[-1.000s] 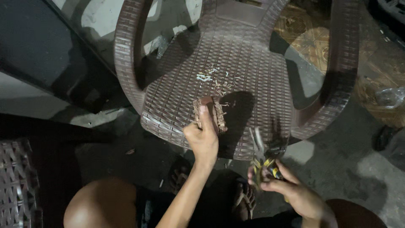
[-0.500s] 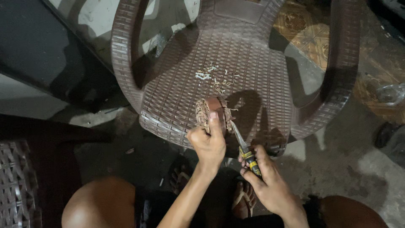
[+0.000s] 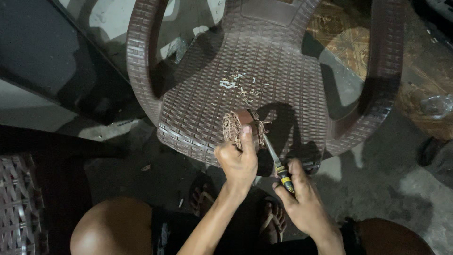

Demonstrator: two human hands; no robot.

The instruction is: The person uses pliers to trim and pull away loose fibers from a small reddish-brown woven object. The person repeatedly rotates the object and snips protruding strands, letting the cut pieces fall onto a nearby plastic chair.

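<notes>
My left hand (image 3: pixel 240 158) grips a small brown woven piece (image 3: pixel 234 125) with loose strands and presses it against the seat of a brown wicker-pattern plastic chair (image 3: pixel 283 71). My thumb lies along its top. My right hand (image 3: pixel 302 198) holds a slim tool (image 3: pixel 273 156) with a yellow and black handle. Its metal tip points up and left into the right side of the woven piece.
Pale cut scraps (image 3: pixel 240 87) lie scattered on the chair seat. My knees (image 3: pixel 111 226) and sandalled feet (image 3: pixel 273 219) are below, on a grey concrete floor. A woven surface (image 3: pixel 19 203) is at the lower left, a dark panel (image 3: pixel 52 52) at the upper left.
My right hand has come up from the lower right and brought the tool's tip against the woven piece. My left hand stayed on the piece, shifting slightly right.
</notes>
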